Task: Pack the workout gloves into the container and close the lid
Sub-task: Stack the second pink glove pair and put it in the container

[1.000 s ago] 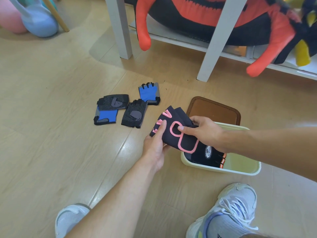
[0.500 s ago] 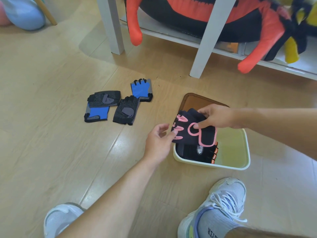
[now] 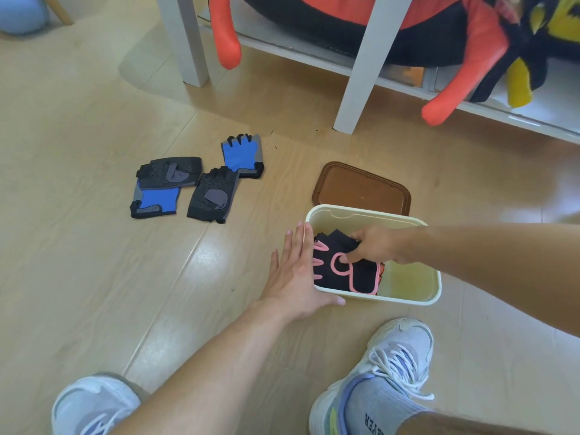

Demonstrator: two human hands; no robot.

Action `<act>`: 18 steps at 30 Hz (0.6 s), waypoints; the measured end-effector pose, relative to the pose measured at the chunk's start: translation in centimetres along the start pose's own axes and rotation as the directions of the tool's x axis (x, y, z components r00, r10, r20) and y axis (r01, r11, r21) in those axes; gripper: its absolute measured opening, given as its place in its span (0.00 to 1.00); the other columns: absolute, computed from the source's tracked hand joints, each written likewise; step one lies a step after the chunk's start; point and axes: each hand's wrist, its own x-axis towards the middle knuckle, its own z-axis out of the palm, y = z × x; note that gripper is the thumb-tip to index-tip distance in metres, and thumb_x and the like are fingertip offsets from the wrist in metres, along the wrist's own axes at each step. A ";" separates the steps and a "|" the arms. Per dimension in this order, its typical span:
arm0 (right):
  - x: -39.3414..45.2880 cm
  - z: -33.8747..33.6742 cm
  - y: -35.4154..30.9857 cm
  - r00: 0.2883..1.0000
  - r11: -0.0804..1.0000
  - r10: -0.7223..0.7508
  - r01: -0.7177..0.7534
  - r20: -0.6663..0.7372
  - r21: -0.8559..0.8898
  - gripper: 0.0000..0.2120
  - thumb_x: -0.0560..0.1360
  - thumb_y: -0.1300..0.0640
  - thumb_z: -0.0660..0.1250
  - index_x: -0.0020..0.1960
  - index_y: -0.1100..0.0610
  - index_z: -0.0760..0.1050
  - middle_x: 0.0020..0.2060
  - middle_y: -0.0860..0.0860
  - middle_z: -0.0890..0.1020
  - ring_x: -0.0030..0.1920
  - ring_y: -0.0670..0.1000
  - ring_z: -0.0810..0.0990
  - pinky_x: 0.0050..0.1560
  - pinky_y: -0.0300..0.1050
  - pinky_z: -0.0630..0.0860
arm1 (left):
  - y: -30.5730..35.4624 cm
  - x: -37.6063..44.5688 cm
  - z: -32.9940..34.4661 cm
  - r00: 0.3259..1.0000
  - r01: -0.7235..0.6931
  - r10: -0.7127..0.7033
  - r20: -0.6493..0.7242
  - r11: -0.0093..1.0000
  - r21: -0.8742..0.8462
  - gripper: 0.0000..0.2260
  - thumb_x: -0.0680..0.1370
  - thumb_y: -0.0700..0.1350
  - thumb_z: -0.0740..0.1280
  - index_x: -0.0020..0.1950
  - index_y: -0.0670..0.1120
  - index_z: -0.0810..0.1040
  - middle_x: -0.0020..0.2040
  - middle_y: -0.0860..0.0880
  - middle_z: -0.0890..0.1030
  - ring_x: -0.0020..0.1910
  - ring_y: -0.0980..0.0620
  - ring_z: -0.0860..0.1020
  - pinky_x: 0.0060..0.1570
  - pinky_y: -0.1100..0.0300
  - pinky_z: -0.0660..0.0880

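A cream plastic container (image 3: 408,298) stands on the floor with its brown lid (image 3: 361,189) lying flat just behind it. A black glove with pink trim (image 3: 342,271) lies inside the container's left half, on top of another dark glove. My right hand (image 3: 376,246) reaches in from the right, fingers pressed on the pink-trimmed glove. My left hand (image 3: 295,277) rests flat and open against the container's outer left wall. Several blue-and-black gloves (image 3: 194,186) lie on the floor to the left.
White shelf legs (image 3: 364,67) and a low shelf with black, orange and yellow plush toys (image 3: 345,17) stand behind the container. My two sneakers (image 3: 389,372) are at the bottom. A blue kettlebell (image 3: 18,14) is at the top left.
My right hand has lowered the pink-trimmed glove from above the rim down into the container. My left hand let go of it and moved flat against the container's left wall.
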 end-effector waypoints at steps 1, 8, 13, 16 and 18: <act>0.2 0.3 0.1 1.000 1.000 -0.006 0.006 -0.001 -0.010 0.13 0.77 0.54 0.73 0.61 0.52 0.80 0.52 0.51 0.86 0.50 0.54 0.85 0.45 0.44 0.82 | -0.2 0.0 0.2 1.000 -0.004 0.004 -0.009 1.000 -0.001 0.65 0.65 0.67 0.75 0.78 0.51 0.26 0.80 0.54 0.29 0.79 0.52 0.30 0.79 0.45 0.38; 1.6 1.3 0.6 0.963 0.896 -0.123 0.003 -0.241 -0.444 0.20 0.76 0.42 0.70 0.64 0.52 0.78 0.54 0.50 0.85 0.52 0.55 0.82 0.53 0.50 0.80 | -0.4 0.2 0.6 0.999 -0.023 0.021 -0.045 0.999 -0.036 0.65 0.64 0.72 0.72 0.79 0.52 0.27 0.80 0.55 0.29 0.78 0.54 0.29 0.78 0.47 0.36; -0.5 1.3 -0.9 0.859 0.511 -0.383 -0.109 -0.340 -0.852 0.18 0.79 0.40 0.64 0.57 0.53 0.74 0.47 0.50 0.82 0.46 0.57 0.83 0.36 0.47 0.71 | -0.3 0.1 0.7 0.999 -0.011 0.009 -0.053 0.999 -0.037 0.65 0.63 0.72 0.73 0.80 0.52 0.28 0.80 0.54 0.29 0.78 0.51 0.29 0.78 0.46 0.37; -0.4 1.7 -1.1 0.934 0.506 -0.317 0.020 -0.164 -0.862 0.08 0.81 0.50 0.64 0.55 0.53 0.77 0.44 0.50 0.82 0.45 0.57 0.81 0.41 0.48 0.77 | -0.3 0.1 0.7 0.998 -0.008 0.006 -0.055 0.999 -0.042 0.65 0.63 0.72 0.73 0.79 0.52 0.28 0.80 0.54 0.29 0.78 0.52 0.29 0.77 0.46 0.37; 0.4 2.0 -0.4 0.979 0.556 -0.202 0.109 -0.007 -0.824 0.14 0.79 0.59 0.64 0.64 0.53 0.76 0.53 0.52 0.82 0.51 0.57 0.80 0.46 0.47 0.78 | -0.3 0.1 0.6 0.998 -0.008 0.006 -0.055 0.999 -0.041 0.65 0.63 0.71 0.74 0.79 0.52 0.28 0.80 0.54 0.30 0.78 0.52 0.29 0.77 0.46 0.37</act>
